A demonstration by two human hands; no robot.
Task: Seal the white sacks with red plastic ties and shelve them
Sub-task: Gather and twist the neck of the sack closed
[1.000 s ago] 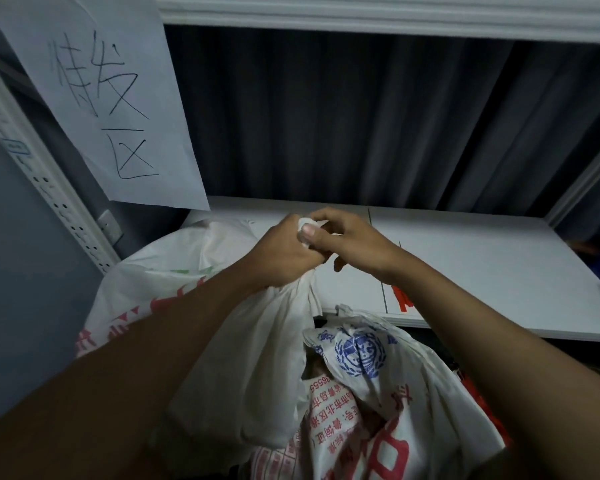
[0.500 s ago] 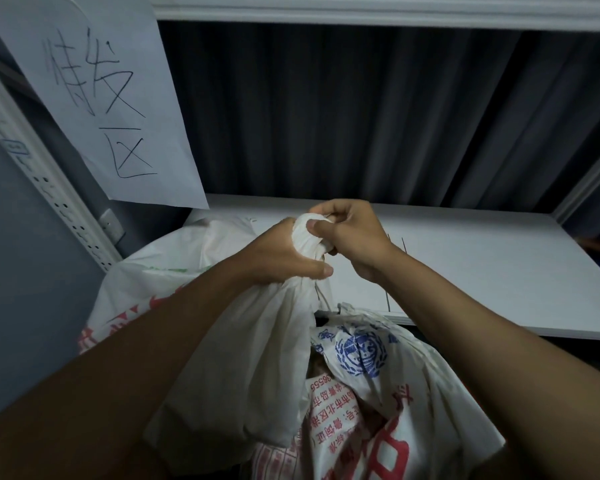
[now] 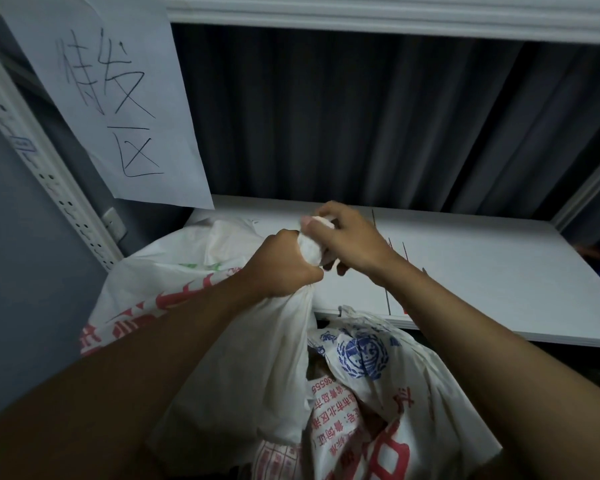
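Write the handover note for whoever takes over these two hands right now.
Left hand: fist round the gathered neck of the plain white sack, holding it up.
Right hand: pinches the bunched top of the neck just above the left fist.
Printed sacks lie below and to the left; the white shelf is behind.
Done: neck gathered.
Left: no red tie visible on this sack; tie it, then shelve it.

Paper sign (image 3: 118, 102) with handwritten black characters hung upper left, beside perforated white upright (image 3: 45, 188). Dark pleated curtain (image 3: 361, 126) hung behind white shelf board (image 3: 482, 271).
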